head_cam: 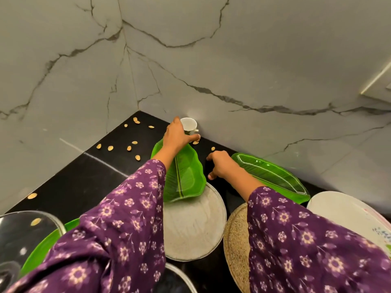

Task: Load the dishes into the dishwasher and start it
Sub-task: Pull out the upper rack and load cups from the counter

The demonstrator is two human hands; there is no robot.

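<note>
A small white cup (189,124) stands at the back of the black counter against the marble wall. My left hand (178,135) reaches over a green leaf-shaped plate (186,178) and grips the cup from its left side. My right hand (221,164) hovers above the counter with loosely curled fingers and holds nothing. A second green leaf-shaped plate (273,176) lies just right of that hand. A round grey plate (194,225) sits partly under the first leaf plate.
Several pistachio shells (129,148) are scattered over the black counter (80,178). A woven mat (236,242) lies under my right forearm. A white plate (342,212) sits at right, a glass lid (19,233) and another green plate (45,252) at lower left.
</note>
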